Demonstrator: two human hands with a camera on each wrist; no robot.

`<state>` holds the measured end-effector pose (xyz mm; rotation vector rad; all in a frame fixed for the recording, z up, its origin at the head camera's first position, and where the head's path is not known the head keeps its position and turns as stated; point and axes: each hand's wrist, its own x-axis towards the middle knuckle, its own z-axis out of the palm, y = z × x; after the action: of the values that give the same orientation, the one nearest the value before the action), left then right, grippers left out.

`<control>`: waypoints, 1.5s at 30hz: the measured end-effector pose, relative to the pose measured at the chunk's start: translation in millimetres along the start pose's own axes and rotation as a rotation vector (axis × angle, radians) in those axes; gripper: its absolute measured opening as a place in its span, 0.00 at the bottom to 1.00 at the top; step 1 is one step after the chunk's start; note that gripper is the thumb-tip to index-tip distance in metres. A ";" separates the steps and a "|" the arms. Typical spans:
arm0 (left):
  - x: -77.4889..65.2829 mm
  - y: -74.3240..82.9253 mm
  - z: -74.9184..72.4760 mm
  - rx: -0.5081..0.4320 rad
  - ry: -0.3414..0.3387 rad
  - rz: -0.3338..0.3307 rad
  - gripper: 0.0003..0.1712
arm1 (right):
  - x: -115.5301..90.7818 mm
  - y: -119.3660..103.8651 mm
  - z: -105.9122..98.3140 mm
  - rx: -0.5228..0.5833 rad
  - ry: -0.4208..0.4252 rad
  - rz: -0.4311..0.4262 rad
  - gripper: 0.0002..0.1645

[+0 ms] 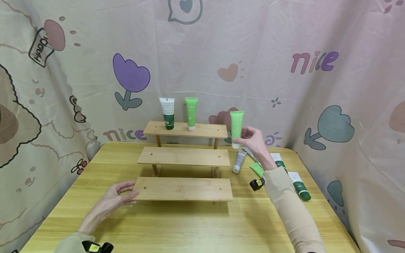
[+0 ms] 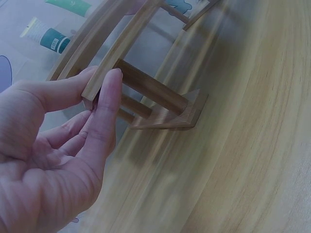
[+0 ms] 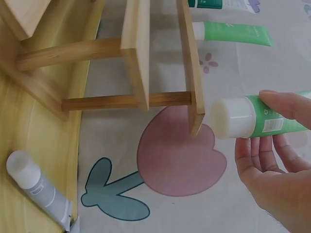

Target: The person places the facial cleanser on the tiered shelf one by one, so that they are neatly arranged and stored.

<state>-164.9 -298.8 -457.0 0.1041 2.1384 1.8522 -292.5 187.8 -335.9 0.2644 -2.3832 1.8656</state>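
Observation:
A three-step wooden display stand (image 1: 185, 189) stands on the table. My left hand (image 1: 118, 198) pinches the left end of its lowest step between thumb and fingers, as the left wrist view also shows. My right hand (image 1: 254, 140) holds a light green squeeze tube (image 1: 236, 124) upright, white cap down, in the air just right of the top step. In the right wrist view the tube's cap (image 3: 234, 118) is apart from the step's end. On the top step stand a white and dark green tube (image 1: 167, 114) and another light green tube (image 1: 191, 112), both cap down.
Right of the stand lie a grey tube (image 1: 239, 161), a light green tube (image 1: 257, 169) partly hidden by my right arm, and white and dark green tubes (image 1: 300, 186). A printed curtain (image 1: 253, 42) hangs behind and beside the wooden table (image 1: 196, 232).

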 end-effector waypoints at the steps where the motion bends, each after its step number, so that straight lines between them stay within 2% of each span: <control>1: 0.1 -0.2 -0.1 0.000 0.001 0.000 0.45 | 1.1 -1.4 1.0 0.004 0.000 0.000 0.32; 11: 0.6 -1.1 -0.6 -0.008 -0.009 0.012 0.46 | 15.8 -12.7 10.8 -0.005 0.008 0.021 0.33; 20: 1.0 -1.1 -1.2 0.003 -0.018 0.012 0.45 | 29.5 -17.3 23.1 0.030 0.040 -0.013 0.31; 29: 1.3 -1.1 -1.1 0.003 -0.015 0.003 0.45 | 38.8 -20.7 36.3 0.071 0.077 -0.013 0.30; 45: 0.4 -0.2 -0.1 -0.010 0.000 -0.004 0.45 | 54.3 -25.9 60.7 0.058 0.114 -0.045 0.30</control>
<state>-165.2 -298.8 -457.3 0.0970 2.1272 1.8604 -338.9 118.9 -315.8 0.2084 -2.2339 1.8787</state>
